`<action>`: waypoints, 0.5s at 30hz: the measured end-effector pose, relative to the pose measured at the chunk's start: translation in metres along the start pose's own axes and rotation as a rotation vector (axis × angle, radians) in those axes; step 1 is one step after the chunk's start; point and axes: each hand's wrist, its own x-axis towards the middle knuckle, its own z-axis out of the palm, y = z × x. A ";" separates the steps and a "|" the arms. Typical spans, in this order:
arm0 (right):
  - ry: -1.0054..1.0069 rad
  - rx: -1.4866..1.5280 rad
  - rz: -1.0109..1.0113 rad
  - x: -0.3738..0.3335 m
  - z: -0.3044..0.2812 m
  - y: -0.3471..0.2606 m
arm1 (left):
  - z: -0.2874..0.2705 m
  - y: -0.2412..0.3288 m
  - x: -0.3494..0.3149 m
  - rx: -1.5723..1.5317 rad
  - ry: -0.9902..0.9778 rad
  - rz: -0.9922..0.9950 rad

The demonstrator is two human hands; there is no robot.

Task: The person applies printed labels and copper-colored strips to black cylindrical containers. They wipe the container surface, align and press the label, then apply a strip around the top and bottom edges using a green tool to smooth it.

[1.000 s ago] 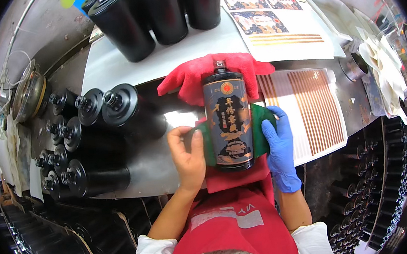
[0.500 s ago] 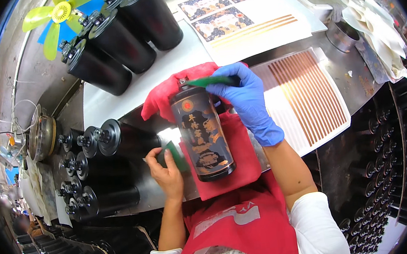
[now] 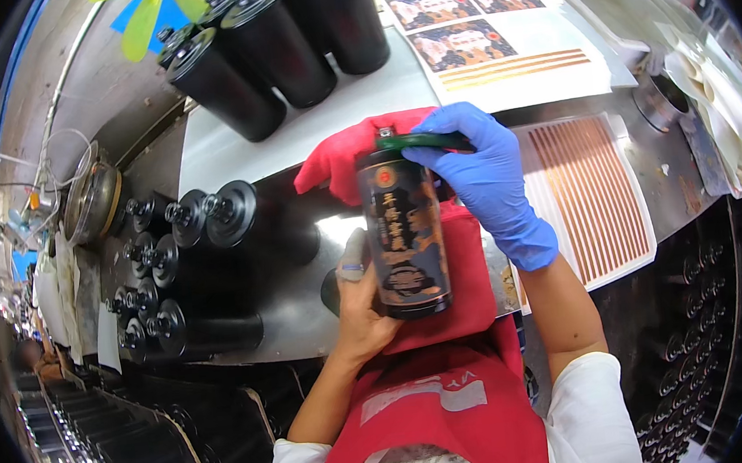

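A black cylindrical bottle [image 3: 407, 237] with a gold and copper decal stands out over a folded red cloth [image 3: 472, 302], its small stopper at the far end. My left hand [image 3: 362, 308] is against the bottle's lower left side; a pale grey covering shows on one digit, and the other fingers are partly hidden. In a blue glove, my right hand [image 3: 475, 154] pinches a dark green flat scraper [image 3: 420, 141] across the bottle's shoulder, beside the stopper. A dark flat piece [image 3: 331, 294] lies on the metal table by my left hand.
Black bottles [image 3: 228, 89] stand on white sheeting at the far left; more [image 3: 211, 332] lie nearer. A copper-striped sheet [image 3: 591, 201] lies right, a patterned decal sheet [image 3: 497, 54] beyond it. A metal cup [image 3: 661, 104] and a yellow-green fan [image 3: 141, 26] flank the table.
My left hand has let go of its green scraper and moved right onto the bottle. The bottle looks more upright and turned. My right hand still holds its scraper near the stopper.
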 end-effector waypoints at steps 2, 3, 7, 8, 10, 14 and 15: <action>-0.080 -0.325 -0.461 -0.010 0.009 0.003 | 0.001 0.005 0.002 0.018 0.037 0.008; -0.130 -0.406 -0.592 -0.039 0.012 0.001 | 0.004 0.004 -0.005 -0.076 0.090 -0.065; -0.367 -0.296 -0.349 -0.145 0.000 -0.036 | -0.004 -0.004 -0.016 0.030 0.160 0.067; -0.246 -0.139 -0.175 -0.142 0.002 -0.036 | -0.002 -0.003 -0.015 0.028 0.185 0.078; -0.129 -0.082 0.165 -0.101 0.000 -0.031 | 0.003 0.001 -0.013 0.020 0.230 0.114; 0.106 -0.001 0.175 -0.003 0.004 -0.013 | -0.002 0.017 -0.008 0.157 0.251 0.203; 0.053 -0.152 -0.060 0.003 0.004 -0.009 | -0.001 0.020 -0.007 0.167 0.270 0.236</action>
